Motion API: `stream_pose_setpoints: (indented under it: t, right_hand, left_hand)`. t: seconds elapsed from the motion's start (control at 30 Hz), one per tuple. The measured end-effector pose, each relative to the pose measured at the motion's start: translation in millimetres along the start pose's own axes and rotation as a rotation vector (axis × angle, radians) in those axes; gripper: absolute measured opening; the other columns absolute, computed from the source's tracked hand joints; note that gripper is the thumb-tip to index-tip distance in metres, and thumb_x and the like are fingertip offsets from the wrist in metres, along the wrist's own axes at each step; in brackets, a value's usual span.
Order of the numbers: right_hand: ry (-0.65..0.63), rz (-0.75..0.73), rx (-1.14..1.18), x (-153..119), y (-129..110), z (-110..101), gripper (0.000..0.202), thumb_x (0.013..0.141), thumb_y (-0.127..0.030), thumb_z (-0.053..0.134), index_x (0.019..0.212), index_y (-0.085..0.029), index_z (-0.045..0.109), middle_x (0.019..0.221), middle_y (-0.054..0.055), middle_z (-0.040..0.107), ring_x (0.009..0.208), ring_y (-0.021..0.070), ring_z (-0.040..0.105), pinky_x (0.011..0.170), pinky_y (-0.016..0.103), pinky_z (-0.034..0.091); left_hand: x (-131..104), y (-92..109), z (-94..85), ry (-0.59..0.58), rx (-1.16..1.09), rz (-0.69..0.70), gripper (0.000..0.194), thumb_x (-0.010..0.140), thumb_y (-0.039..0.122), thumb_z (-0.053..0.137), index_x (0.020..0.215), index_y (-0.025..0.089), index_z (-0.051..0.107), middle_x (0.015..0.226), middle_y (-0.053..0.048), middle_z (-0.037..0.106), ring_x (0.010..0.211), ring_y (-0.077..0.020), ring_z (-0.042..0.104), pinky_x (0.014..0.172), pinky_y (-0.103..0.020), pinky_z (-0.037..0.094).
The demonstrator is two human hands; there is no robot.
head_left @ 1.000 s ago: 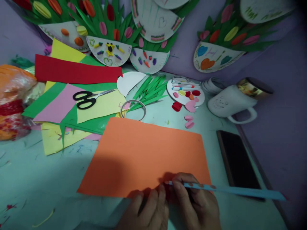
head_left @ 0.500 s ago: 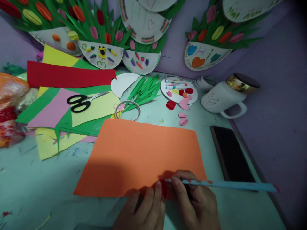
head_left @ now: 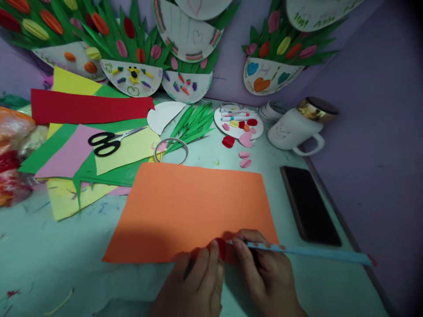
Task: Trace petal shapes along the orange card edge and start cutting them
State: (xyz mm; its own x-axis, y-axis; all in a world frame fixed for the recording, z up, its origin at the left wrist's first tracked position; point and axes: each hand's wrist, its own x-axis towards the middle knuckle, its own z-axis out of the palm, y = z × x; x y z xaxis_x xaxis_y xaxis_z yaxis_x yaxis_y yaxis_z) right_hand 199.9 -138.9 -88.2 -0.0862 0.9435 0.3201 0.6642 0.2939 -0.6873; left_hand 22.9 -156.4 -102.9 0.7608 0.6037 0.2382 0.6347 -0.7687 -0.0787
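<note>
An orange sheet of paper [head_left: 194,207] lies flat on the pale green table. At its lower edge my left hand [head_left: 196,281] presses a small red paper piece [head_left: 220,248] with its fingertips; the fingers are together and cover part of the piece. My right hand [head_left: 266,273] pinches a light blue pencil [head_left: 317,252], its tip at the red piece and its far end pointing right. Under my hands, the exact shape of the red piece is partly hidden.
Coloured sheets [head_left: 92,108] with black-handled scissors [head_left: 105,143] lie at the left. A tape ring [head_left: 171,151], green paper leaves [head_left: 191,125], a round plate [head_left: 238,123], a mug [head_left: 291,130] and a phone [head_left: 310,204] stand or lie behind and right. Plate crafts [head_left: 132,77] hang on the wall.
The view has shifted slightly, so most things sit a little further left. My hands and the pencil tip are slightly higher in the picture, still at the red piece.
</note>
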Motion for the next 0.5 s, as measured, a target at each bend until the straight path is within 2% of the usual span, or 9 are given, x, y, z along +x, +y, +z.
stream_pose_setpoints:
  t: [0.13,0.27,0.43,0.5]
  right_hand:
    - [0.049,0.013,-0.007,-0.8,-4.7,0.8,0.023,0.091,-0.015,0.048,0.073,-0.018,0.063,0.067,-0.001,0.067,0.058,0.008,0.066,0.056,0.013,0.049]
    - [0.107,-0.015,-0.001,0.2,-10.9,1.6,0.026,0.089,-0.013,0.048,0.068,-0.017,0.063,0.061,-0.002,0.065,0.052,0.0074,0.064,0.052,0.013,0.047]
    - [0.122,-0.034,0.0,-2.7,-13.1,1.2,0.025,0.089,-0.012,0.048,0.069,-0.016,0.062,0.061,-0.001,0.065,0.053,0.0079,0.064,0.052,0.015,0.046]
    - [0.122,-0.032,0.001,-4.7,-13.5,1.1,0.024,0.089,-0.012,0.048,0.069,-0.016,0.062,0.061,-0.001,0.065,0.053,0.0078,0.064,0.053,0.015,0.046]
  left_hand:
    - [2.2,-0.9,-2.8,-0.014,-0.015,0.009,0.036,0.095,0.035,0.043,0.117,0.016,0.064,0.121,-0.009,0.066,0.104,-0.0241,0.052,0.08,-0.039,0.032]
    - [3.2,1.4,-6.5,-0.033,-0.032,-0.055,0.036,0.096,0.031,0.038,0.117,0.017,0.065,0.124,-0.008,0.064,0.107,-0.0222,0.051,0.084,-0.038,0.032]
    - [0.3,5.6,2.8,0.054,-0.064,-0.073,0.041,0.096,0.031,0.034,0.115,0.015,0.067,0.126,-0.009,0.063,0.109,-0.0237,0.05,0.087,-0.038,0.031]
    - [-1.6,6.8,6.9,0.054,-0.074,-0.073,0.043,0.095,0.032,0.034,0.117,0.013,0.065,0.128,-0.012,0.061,0.11,-0.0254,0.049,0.087,-0.039,0.031]
